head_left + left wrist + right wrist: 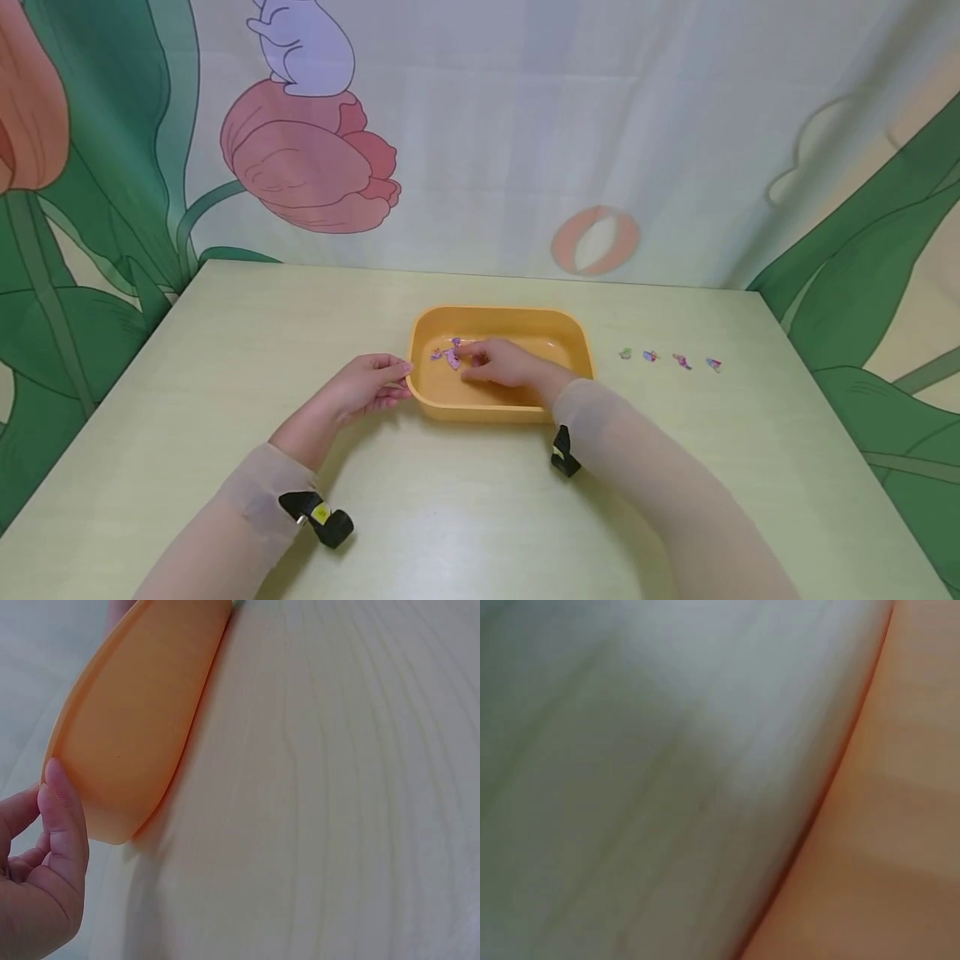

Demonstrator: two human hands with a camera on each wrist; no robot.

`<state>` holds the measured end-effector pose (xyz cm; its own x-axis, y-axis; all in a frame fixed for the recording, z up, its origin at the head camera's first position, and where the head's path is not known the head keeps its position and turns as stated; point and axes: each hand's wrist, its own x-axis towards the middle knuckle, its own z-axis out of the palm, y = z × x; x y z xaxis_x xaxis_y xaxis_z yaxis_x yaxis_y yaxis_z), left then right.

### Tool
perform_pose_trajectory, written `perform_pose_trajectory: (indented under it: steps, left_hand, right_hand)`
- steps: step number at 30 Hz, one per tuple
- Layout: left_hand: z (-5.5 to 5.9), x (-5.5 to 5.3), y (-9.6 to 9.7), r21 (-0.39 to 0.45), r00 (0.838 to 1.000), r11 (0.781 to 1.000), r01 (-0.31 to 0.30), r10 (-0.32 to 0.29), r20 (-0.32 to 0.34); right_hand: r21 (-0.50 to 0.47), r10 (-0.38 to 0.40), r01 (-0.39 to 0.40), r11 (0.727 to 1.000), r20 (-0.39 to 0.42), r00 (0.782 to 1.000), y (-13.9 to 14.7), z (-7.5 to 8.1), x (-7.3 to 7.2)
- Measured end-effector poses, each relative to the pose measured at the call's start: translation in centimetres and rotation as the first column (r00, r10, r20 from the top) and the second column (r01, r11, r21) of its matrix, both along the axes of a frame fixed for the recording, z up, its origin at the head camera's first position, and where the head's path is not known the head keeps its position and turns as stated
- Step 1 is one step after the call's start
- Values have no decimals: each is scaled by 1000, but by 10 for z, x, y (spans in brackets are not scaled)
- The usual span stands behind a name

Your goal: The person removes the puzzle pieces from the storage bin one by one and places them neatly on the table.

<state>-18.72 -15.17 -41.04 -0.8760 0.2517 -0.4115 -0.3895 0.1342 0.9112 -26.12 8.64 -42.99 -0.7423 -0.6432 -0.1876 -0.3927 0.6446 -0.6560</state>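
Observation:
A yellow-orange plastic tray (501, 413) stands on the table. My left hand (369, 385) pinches its left rim between thumb and fingers; the left wrist view shows this grip on the tray wall (135, 727) up close. Inside the tray, my right hand (504, 362) reaches to the left part, index finger stretched and thumb apart from it. Its fingertip is right at a small purple-pink piece (452, 359), with a smaller orange-purple piece (437, 354) just left. The right wrist view shows only the tray's outer side (900, 847) and tabletop, not the hand.
Several small colourful pieces lie in a row on the table right of the tray, from a greenish piece (626, 354) to a pink-blue piece (713, 364). The pale wooden table (450, 517) meets a printed curtain (480, 167) at its back edge.

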Motion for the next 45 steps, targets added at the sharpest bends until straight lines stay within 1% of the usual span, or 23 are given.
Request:
perform_pose_trajectory:
  steps: [6, 9, 15, 19, 21, 26, 33, 40, 45]
  left_hand:
    - [-2, -2, 1, 1, 1000, 1000, -1, 1, -7]
    - [-2, -2, 0, 6, 1000, 1000, 2, -2, -11]
    - [0, -3, 0, 0, 1000, 1000, 4, -4, -2]
    - [1, -2, 0, -2, 1000, 1000, -3, 3, 6]
    - [1, -2, 0, 3, 1000, 1000, 1, -1, 3]
    - [1, -1, 0, 16, 1000, 1000, 2, -2, -1]
    - [-1, -2, 0, 20, 1000, 1000, 4, -4, 4]
    - [-3, -2, 0, 30, 1000, 1000, 4, -4, 10]
    - [-2, -1, 0, 15, 1000, 1000, 2, -2, 18]
  right_hand:
    - [-19, -29, 30, 999, 24, 999, 0, 1, 1]
    - [-3, -15, 15, 1000, 21, 1000, 0, 1, 1]
    - [17, -16, 15, 1000, 12, 1000, 0, 2, -1]
    - [60, 13, -12, 998, -3, 1000, -1, 1, -2]
    - [65, 5, -5, 998, -2, 1000, -1, 1, -1]
    - [45, -44, 42, 998, 23, 999, -1, 2, 0]
    - [39, -38, 37, 999, 10, 999, -3, 0, -1]
    - [57, -76, 76, 995, 8, 997, -6, -3, 3]
    - [61, -65, 67, 996, -29, 997, -7, -4, 4]
